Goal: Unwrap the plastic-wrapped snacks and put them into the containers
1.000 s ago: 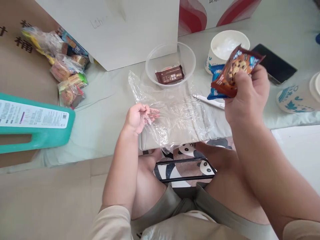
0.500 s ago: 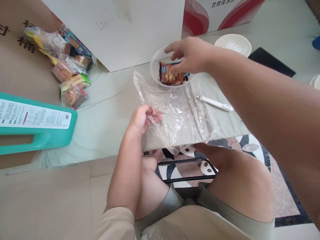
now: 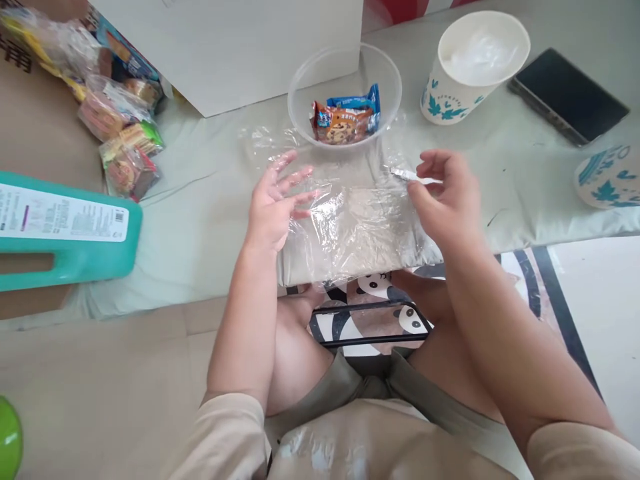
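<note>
My left hand (image 3: 277, 203) is open with fingers spread, over the left part of a crinkled clear plastic bag (image 3: 355, 230); whether film covers the fingers is hard to tell. The bag lies along the table's front edge. My right hand (image 3: 450, 193) hovers at its right side, thumb and fingers apart. Beside and partly behind it shows a slim white cutter-like tool (image 3: 400, 174), its far end hidden by the hand. Beyond the bag, a round clear plastic bowl (image 3: 300, 100) holds an orange-brown cookie packet (image 3: 343, 125) and a blue packet (image 3: 355, 102).
Two patterned paper cups (image 3: 445, 100) stand right, one partly cut off. Near them lies a black phone (image 3: 570, 97). A white box (image 3: 240, 53) rises behind the bowl. Wrapped snacks (image 3: 130, 167) and a teal jug (image 3: 100, 260) are at left.
My right hand has left the packets in the bowl and come back toward the white tool. My left hand has spread its fingers from the bunched film. The view has shifted.
</note>
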A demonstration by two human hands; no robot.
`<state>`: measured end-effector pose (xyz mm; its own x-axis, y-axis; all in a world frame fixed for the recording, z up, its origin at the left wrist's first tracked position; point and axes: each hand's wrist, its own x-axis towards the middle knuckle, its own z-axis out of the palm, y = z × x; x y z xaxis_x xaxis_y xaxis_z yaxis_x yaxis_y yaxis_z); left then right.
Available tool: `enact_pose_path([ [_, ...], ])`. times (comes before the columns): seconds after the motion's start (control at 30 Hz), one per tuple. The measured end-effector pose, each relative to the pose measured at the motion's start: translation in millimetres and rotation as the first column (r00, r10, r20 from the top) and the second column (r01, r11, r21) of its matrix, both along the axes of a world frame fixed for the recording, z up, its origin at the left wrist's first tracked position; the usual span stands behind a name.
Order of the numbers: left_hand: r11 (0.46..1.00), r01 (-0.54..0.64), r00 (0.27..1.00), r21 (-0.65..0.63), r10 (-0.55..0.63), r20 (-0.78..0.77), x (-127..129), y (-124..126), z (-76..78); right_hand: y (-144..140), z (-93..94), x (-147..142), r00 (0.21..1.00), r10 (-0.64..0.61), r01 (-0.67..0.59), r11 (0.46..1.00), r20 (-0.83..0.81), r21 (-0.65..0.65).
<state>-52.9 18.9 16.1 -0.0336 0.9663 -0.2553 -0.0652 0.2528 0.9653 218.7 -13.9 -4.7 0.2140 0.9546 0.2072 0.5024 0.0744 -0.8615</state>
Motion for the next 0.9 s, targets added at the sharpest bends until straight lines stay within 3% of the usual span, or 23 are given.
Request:
enact_pose_path([
  [0.33,0.968,0.222,0.946,0.118,-0.243,0.216,-14,-8,4.4,1,-19.2,14,0.932,0.126,-0.15,0.988,-0.339,-0.044],
  [0.57,0.972,0.216,0.955,0.093,-0.23,0.186,-15,-11,5.1,6,-11.3,-5,0.85,0.194,-0.285,0.951,-0.489,-0.118],
  [0.7,0.982,0.189,0.966,0.022,-0.19,0.177,-10,-6,8.0,7,-1.6,-10,0.865,0.083,-0.148,0.984,-0.495,-0.095],
  [0.9,0.993,-0.111,0.994,-0.046,0.11,-0.012,-1,6,-2.6,5,10.8,-12,0.893,-0.099,0.078,0.995,-0.439,-0.064],
])
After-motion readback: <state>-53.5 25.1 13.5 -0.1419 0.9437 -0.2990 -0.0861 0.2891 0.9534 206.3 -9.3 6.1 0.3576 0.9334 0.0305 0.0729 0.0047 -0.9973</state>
